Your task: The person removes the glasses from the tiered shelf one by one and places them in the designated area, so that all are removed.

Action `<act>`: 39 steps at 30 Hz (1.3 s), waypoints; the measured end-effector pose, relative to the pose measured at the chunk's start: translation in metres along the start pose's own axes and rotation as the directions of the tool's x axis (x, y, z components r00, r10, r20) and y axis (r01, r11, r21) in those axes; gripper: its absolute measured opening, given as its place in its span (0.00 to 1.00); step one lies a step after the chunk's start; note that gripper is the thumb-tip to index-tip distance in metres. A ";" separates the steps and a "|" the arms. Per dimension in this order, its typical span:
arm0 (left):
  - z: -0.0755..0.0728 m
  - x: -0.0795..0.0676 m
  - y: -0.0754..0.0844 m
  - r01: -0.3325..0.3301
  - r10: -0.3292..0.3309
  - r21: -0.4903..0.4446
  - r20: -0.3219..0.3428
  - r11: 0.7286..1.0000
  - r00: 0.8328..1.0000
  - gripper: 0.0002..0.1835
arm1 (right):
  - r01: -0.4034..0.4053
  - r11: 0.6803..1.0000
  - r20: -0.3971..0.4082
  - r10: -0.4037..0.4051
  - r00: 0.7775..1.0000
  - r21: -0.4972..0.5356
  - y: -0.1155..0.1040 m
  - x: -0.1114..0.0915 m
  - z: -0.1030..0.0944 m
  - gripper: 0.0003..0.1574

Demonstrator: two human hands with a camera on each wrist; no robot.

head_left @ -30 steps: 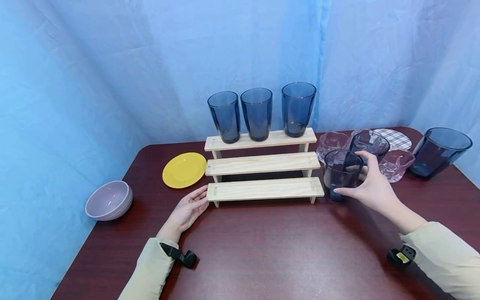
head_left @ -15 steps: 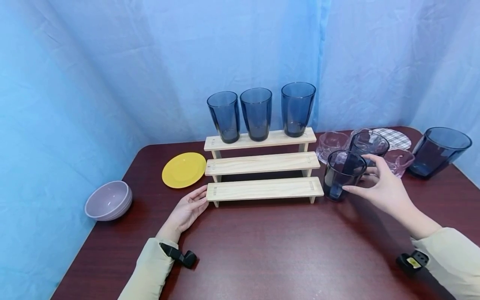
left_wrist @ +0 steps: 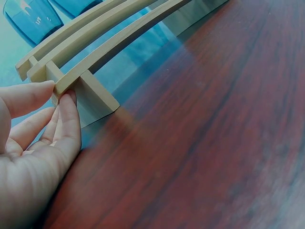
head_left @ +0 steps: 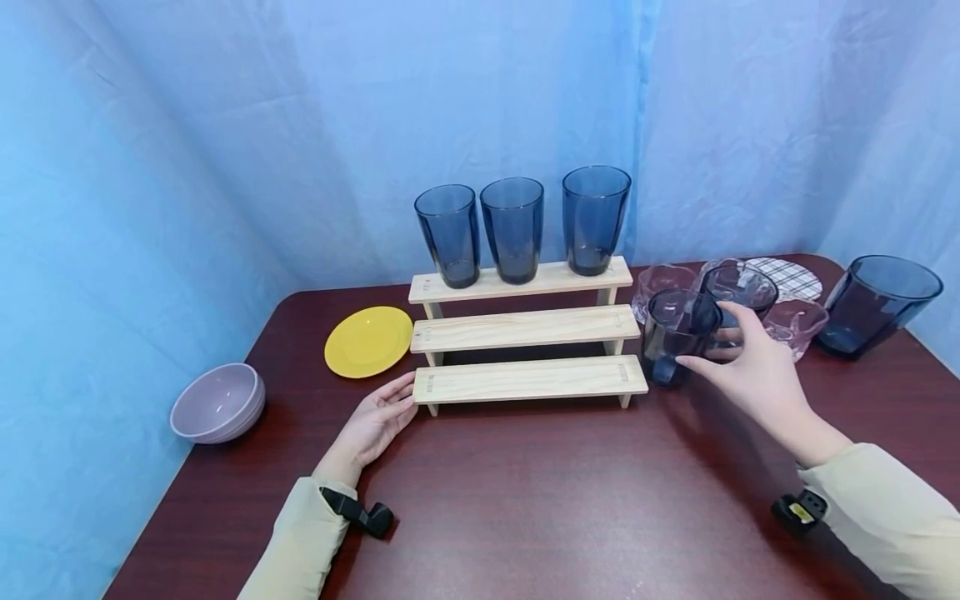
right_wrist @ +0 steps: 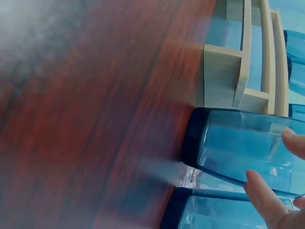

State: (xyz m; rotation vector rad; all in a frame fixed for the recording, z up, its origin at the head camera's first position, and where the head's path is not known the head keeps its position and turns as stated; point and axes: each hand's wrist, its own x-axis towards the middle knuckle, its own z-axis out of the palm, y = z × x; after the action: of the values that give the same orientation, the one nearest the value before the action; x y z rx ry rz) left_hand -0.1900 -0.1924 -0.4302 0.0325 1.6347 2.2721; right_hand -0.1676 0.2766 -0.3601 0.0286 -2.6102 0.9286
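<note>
My left hand pinches the left end of the lowest board of a three-step wooden display riser; the left wrist view has its fingertips above and below that board end. At the riser's right end, my right hand holds a dark blue glass tumbler between thumb and fingers. This tumbler is upright, its thick base low by the tabletop and close to the riser's leg. Three matching tumblers stand in a row on the top step. The lower two steps bear nothing.
Right behind the held tumbler are another blue tumbler and several clear, pinkish glasses. A larger-looking blue tumbler and a checked round mat lie farther right. A yellow plate and stacked lilac bowls sit left.
My right hand and the tumbler shifted slightly right, then back left and a little farther from me, beside the riser's end. The left hand stays on the riser.
</note>
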 end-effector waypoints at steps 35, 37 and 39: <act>0.001 -0.001 0.001 -0.003 0.003 -0.008 -0.001 1.000 1.000 0.32 | 0.057 0.998 -0.043 -0.058 0.997 -0.026 -0.005 0.014 0.010 0.46; 0.001 -0.001 0.001 -0.002 0.002 -0.002 -0.002 1.000 1.000 0.32 | 0.052 0.998 -0.039 -0.053 0.998 -0.022 -0.006 0.013 0.009 0.46; 0.001 -0.001 0.001 -0.003 0.003 0.002 -0.002 1.000 1.000 0.32 | 0.050 0.999 -0.043 -0.051 0.998 -0.018 -0.008 0.013 0.006 0.46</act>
State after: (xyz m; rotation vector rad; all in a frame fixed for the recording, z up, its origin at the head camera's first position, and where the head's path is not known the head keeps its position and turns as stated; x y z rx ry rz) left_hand -0.1890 -0.1917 -0.4287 0.0329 1.6390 2.2729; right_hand -0.1801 0.2681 -0.3548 0.0691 -2.5648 0.8803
